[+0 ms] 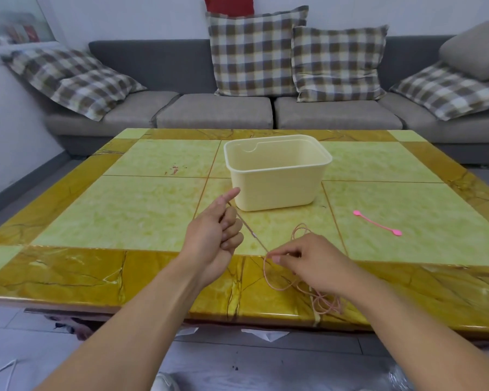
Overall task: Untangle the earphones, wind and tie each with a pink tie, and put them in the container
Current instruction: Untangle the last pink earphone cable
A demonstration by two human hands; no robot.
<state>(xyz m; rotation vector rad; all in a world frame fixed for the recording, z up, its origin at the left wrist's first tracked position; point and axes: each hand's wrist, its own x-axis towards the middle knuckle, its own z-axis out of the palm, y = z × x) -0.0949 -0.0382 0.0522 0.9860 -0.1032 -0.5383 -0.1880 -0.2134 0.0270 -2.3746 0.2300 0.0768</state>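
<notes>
Step in hand, judged: untangling / drawing the pink earphone cord [277, 280] straight before winding. Landmark used: the cream container [277, 176].

Nearest the viewer from the container, loose pink loops are heaped on the brown border of the table [96, 210], partly under the right hand [313, 261]. The cord is pinched between thumb and forefinger of that hand, the other fingers curled down; what else is held underneath cannot be told. From the pinch a taut stretch is run up toward the container's near-left corner, where it is taken by the left hand [217, 232]. That hand is half shut: lower fingers curled over the cord, index finger stuck out toward the container wall, not clearly touching it.

To be done well, judged: tension should be kept light, cord fed through the right pinch a little at a time, loops lifted apart, not yanked, or knots will be tightened. The heap is best kept on the table so nothing is dragged off the edge.

Right of the container, well apart, one pink tie [377, 223] is lying flat, untouched. The container looks empty as far as its inside is seen. Nothing tied or stowed yet.
</notes>
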